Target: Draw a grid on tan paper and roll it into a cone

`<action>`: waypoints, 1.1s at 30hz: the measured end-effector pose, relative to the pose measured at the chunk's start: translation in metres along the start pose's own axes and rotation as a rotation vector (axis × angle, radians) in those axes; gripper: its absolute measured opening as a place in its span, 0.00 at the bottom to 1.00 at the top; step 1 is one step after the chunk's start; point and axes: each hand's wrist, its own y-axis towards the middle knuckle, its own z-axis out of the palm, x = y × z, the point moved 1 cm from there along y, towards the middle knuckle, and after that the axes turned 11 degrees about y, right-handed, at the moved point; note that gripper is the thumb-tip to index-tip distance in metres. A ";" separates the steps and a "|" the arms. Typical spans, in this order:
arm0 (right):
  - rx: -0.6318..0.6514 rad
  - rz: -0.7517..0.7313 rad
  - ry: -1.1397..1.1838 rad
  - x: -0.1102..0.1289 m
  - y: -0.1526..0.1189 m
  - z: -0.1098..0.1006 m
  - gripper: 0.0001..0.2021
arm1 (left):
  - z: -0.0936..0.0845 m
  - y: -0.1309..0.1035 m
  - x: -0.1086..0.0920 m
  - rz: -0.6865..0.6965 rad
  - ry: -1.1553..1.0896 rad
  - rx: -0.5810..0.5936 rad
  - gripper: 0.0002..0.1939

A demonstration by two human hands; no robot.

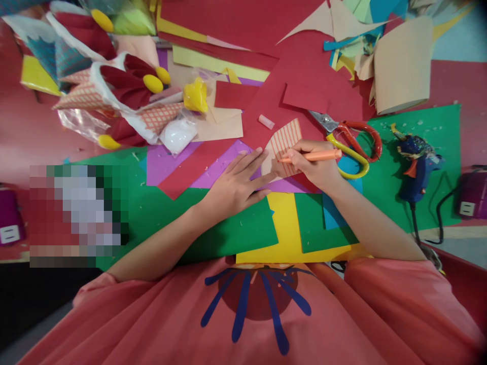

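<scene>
An orange marker (321,155) is gripped in my right hand (314,159), its tip down on a light paper piece (287,138) covered in orange stripes. My left hand (243,180) lies flat with fingers stretched, its fingertips at the left edge of that striped paper. Just above the paper rests a small pale pink marker cap (266,121). Red and yellow handled scissors (348,134) lie right beside my right hand, blades pointing up and left. Purple paper (205,170) and a red paper strip (180,172) spread under and beside my left hand.
Paper cones with red petal-like insides (125,81) and a bag of white material (178,133) sit at the left. On green paper (449,152) at the right lies a blue glue gun (416,175) with a cord. A beige paper cylinder (403,66) stands behind it.
</scene>
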 end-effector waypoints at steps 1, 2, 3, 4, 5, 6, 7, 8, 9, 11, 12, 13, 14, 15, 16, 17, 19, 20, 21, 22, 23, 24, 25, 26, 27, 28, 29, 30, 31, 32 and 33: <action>0.005 0.011 0.007 0.001 0.000 0.000 0.12 | 0.000 0.000 0.000 -0.001 -0.005 -0.002 0.21; 0.010 0.030 0.016 0.001 0.000 0.000 0.12 | 0.000 0.000 0.000 -0.003 -0.011 -0.003 0.21; 0.012 0.051 0.027 0.001 0.000 0.000 0.12 | 0.000 0.000 0.000 -0.005 -0.017 -0.005 0.21; 0.011 0.073 0.039 0.002 0.000 0.000 0.12 | 0.000 0.000 0.000 -0.005 -0.024 -0.006 0.21; 0.007 0.090 0.050 0.002 0.000 0.000 0.12 | 0.000 0.000 0.000 -0.005 -0.030 -0.005 0.21; 0.001 0.101 0.059 0.002 0.000 0.000 0.12 | 0.000 0.000 0.000 -0.003 -0.035 -0.005 0.21; -0.006 0.107 0.064 0.003 0.000 0.000 0.12 | 0.000 0.000 0.000 -0.003 -0.040 -0.004 0.21; -0.008 0.107 0.064 0.003 0.000 0.000 0.12 | 0.000 0.000 0.000 -0.003 -0.044 -0.003 0.21; -0.009 0.103 0.061 0.003 0.001 0.000 0.12 | 0.000 0.000 0.000 -0.003 -0.048 -0.003 0.20; 0.000 0.085 0.050 0.004 0.001 0.000 0.12 | 0.000 0.000 0.000 -0.008 -0.056 0.000 0.20; 0.004 0.071 0.042 0.004 0.001 0.000 0.12 | 0.000 0.000 0.000 -0.011 -0.060 0.003 0.20; 0.007 0.057 0.032 0.005 0.001 0.001 0.13 | 0.000 0.000 -0.001 -0.015 -0.063 0.006 0.20; 0.008 0.045 0.022 0.005 0.001 0.001 0.13 | 0.000 0.000 -0.001 -0.017 -0.065 0.008 0.20; 0.007 0.035 0.011 0.005 0.001 0.001 0.13 | 0.000 0.000 -0.001 -0.018 -0.068 0.011 0.20; 0.009 0.030 0.003 0.005 0.001 0.001 0.13 | 0.000 0.000 -0.001 -0.019 -0.072 0.015 0.21; 0.013 0.031 -0.002 0.005 0.001 0.002 0.13 | -0.001 0.000 -0.001 -0.021 -0.077 0.021 0.21; 0.040 0.047 0.001 0.004 0.001 0.002 0.12 | -0.001 0.000 0.000 -0.027 -0.089 0.033 0.21; 0.055 0.055 0.006 0.003 0.001 0.002 0.12 | 0.000 0.000 0.000 -0.031 -0.093 0.037 0.21; 0.066 0.061 0.012 0.003 0.000 0.002 0.12 | 0.000 0.000 0.000 -0.034 -0.093 0.040 0.21; 0.069 0.063 0.019 0.002 0.000 0.002 0.12 | 0.000 0.000 0.000 -0.035 -0.091 0.041 0.21; 0.062 0.063 0.026 0.002 0.000 0.002 0.12 | 0.000 -0.001 0.000 -0.033 -0.086 0.040 0.21; 0.051 0.063 0.030 0.002 0.000 0.002 0.13 | 0.000 -0.001 0.000 -0.031 -0.080 0.037 0.21; 0.038 0.065 0.032 0.002 0.000 0.002 0.13 | 0.000 -0.001 0.000 -0.029 -0.075 0.032 0.21; 0.028 0.067 0.030 0.002 0.000 0.002 0.13 | 0.001 -0.001 0.000 -0.028 -0.071 0.026 0.21; 0.024 0.070 0.022 0.002 0.000 0.002 0.13 | 0.001 -0.001 0.000 -0.030 -0.068 0.023 0.21; 0.025 0.068 0.012 0.002 0.000 0.002 0.13 | 0.001 -0.001 0.000 -0.034 -0.069 0.022 0.21; 0.031 0.061 0.004 0.003 0.000 0.002 0.13 | 0.001 -0.001 0.000 -0.040 -0.072 0.023 0.21; 0.038 0.049 0.000 0.003 0.000 0.002 0.12 | 0.001 -0.001 0.000 -0.045 -0.079 0.025 0.21; 0.046 0.036 -0.002 0.004 0.000 0.002 0.13 | 0.002 -0.001 0.000 -0.050 -0.087 0.029 0.21; 0.061 0.023 0.001 0.004 0.000 0.002 0.13 | 0.002 -0.001 0.000 -0.055 -0.095 0.031 0.21; 0.080 0.017 0.008 0.004 0.000 0.002 0.13 | 0.001 -0.001 0.000 -0.058 -0.102 0.031 0.21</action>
